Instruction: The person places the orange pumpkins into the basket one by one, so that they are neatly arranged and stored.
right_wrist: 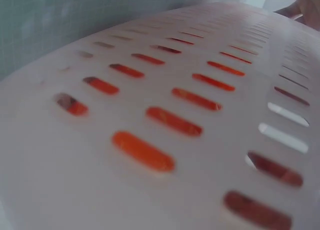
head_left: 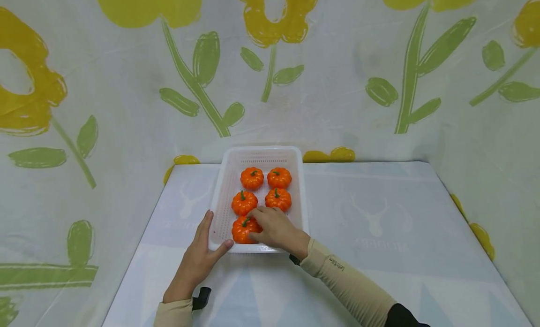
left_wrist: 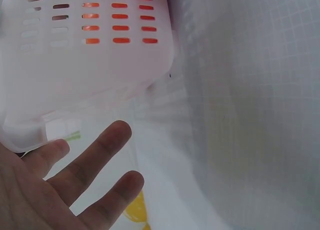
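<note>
Several small orange pumpkins with green stems sit in a white perforated plastic basket (head_left: 299,195). My right hand (head_left: 278,227) reaches over the basket's front right and holds the front pumpkin (head_left: 242,231), thumb and fingers at its right side. At the basket's front left corner is my left hand (head_left: 199,256), its thumb near the front rim and its fingers extended along the left side. The left wrist view shows these fingers (left_wrist: 95,155) straight and spread beside the basket wall. In the right wrist view, orange shows through the slots of the basket wall (right_wrist: 75,160); the right hand's grip is hidden there.
Beneath the basket is a pale table (head_left: 371,252) with faint printed patterns. A light cloth backdrop (head_left: 320,106) with yellow flowers and green leaves hangs behind and at both sides. The basket stands near the table's back edge.
</note>
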Demonstrator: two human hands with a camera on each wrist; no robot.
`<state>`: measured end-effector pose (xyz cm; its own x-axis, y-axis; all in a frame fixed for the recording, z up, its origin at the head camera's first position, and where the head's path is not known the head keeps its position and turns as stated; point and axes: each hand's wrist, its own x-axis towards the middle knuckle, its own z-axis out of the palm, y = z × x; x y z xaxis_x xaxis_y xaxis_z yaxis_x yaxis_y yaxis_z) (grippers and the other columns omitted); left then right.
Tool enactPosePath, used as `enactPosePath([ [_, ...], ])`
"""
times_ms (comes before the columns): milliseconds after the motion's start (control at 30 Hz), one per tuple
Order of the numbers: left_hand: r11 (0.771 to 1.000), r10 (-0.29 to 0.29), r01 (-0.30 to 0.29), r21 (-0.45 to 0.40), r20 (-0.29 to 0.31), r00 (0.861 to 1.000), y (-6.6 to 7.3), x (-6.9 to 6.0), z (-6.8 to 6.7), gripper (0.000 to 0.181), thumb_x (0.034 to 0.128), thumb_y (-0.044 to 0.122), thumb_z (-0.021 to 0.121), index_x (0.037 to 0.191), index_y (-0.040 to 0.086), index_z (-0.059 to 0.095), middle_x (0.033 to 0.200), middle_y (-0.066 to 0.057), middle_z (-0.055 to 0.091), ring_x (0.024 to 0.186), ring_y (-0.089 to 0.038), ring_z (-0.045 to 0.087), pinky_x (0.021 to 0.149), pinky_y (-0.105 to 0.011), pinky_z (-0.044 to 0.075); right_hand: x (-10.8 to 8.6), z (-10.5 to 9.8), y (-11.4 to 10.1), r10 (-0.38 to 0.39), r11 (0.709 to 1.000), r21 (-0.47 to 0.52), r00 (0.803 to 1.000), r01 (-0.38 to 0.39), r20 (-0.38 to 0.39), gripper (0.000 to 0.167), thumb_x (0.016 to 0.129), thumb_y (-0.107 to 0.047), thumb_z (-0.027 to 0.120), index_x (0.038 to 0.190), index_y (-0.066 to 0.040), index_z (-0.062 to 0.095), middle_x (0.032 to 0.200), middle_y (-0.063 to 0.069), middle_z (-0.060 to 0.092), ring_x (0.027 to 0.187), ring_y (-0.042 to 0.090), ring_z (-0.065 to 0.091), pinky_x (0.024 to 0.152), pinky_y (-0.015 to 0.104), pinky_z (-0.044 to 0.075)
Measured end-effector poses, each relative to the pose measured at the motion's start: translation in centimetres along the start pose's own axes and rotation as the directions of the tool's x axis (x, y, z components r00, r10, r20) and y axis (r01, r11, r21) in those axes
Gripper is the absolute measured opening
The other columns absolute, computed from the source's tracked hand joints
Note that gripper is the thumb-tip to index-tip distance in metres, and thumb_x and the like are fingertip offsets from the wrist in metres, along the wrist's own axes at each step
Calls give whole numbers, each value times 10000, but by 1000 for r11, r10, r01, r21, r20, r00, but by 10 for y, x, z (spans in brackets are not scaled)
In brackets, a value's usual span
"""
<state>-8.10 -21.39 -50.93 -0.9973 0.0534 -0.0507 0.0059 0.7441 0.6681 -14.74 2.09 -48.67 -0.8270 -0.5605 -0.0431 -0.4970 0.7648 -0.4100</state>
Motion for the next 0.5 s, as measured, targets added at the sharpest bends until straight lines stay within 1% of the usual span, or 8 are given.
enactPosePath([
  [133,1000,2,-2,-4,3,1000,0,0,0,1046,898,624,658,1646,264,21,1704,-51,79,1490,-402,270,1085,-692,327,-1,0,0,-15,1000,-14,1000,15,-23,477,903,-420,762,1281,-158,636,1193,-13,644,1026,160,584,989,392,494],
  [200,1000,3,-3,-7,2,1000,0,0,1,1046,898,621,660,1646,263,22,1703,-55,81,1490,-402,268,1087,-693,324,-2,-1,0,-27,999,-26,999,27,-38,474,914,-412,749,1295,-155,632,1235,2,642,1085,175,592,1019,409,485],
  [300,1000,8,-8,-11,-6,1000,-1,0,1,1040,900,615,664,1646,262,30,1702,-56,90,1491,-397,268,1091,-690,321,-4,-1,0,-55,998,-28,995,53,-85,439,938,-372,721,1304,-148,629,1302,24,634,1197,197,586,1078,435,454],
  [400,1000,16,-16,-15,-10,1000,-1,-2,1,1034,905,605,664,1646,259,31,1700,-63,97,1489,-400,271,1091,-693,320,-6,-2,0,-91,996,-14,983,90,-159,388,951,-318,691,1290,-135,638,1314,35,637,1238,207,580,1094,433,446],
  [500,1000,15,-15,-17,-12,1000,-1,-2,1,1033,903,605,668,1645,267,34,1699,-62,105,1487,-396,280,1091,-690,325,-11,-3,1,-125,991,12,960,133,-252,352,949,-274,679,1266,-121,655,1294,35,646,1217,211,593,1079,405,461],
])
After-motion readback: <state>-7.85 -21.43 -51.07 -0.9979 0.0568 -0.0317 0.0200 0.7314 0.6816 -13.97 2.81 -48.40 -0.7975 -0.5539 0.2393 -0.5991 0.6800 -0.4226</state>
